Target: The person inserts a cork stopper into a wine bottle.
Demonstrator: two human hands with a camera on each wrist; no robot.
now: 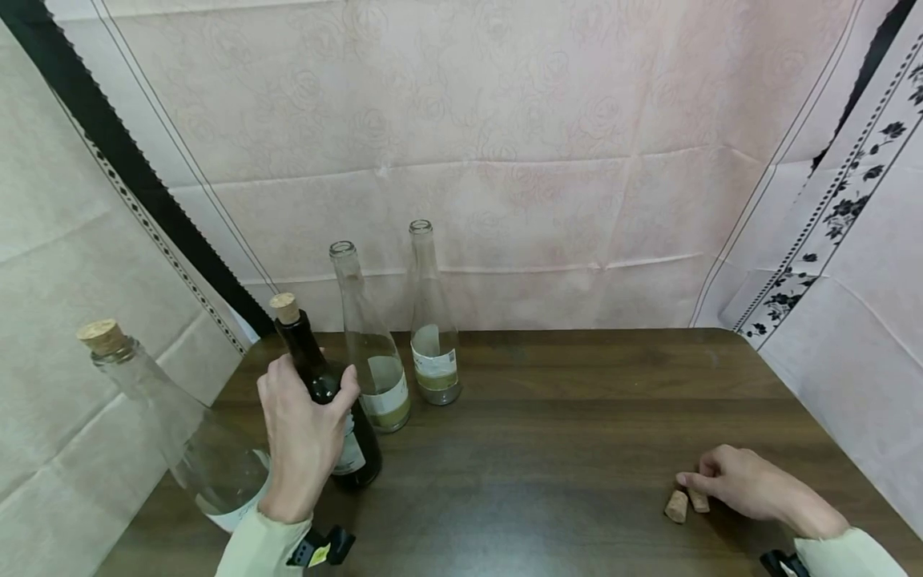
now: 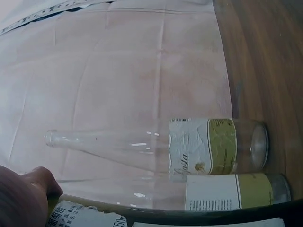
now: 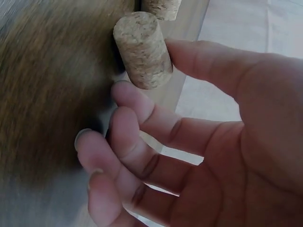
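Observation:
My left hand (image 1: 306, 437) grips a dark wine bottle (image 1: 364, 453) around its shoulder, thumb on the right side. A cork (image 1: 285, 308) sits in that bottle's mouth. In the left wrist view, the bottle's label (image 2: 87, 215) shows along the bottom edge. At the right of the table, my right hand (image 1: 750, 483) pinches a loose cork (image 3: 144, 52) between thumb and index finger, with the other fingers curled loosely below. A second loose cork (image 1: 676, 507) stands on the wood just left of it.
Two uncorked clear bottles (image 1: 389, 393) (image 1: 436, 361) with white and green labels stand behind the dark one. A large clear corked bottle (image 1: 195, 449) is at the left edge. Pale patterned cloth (image 1: 505, 160) hangs behind the brown table (image 1: 548, 449).

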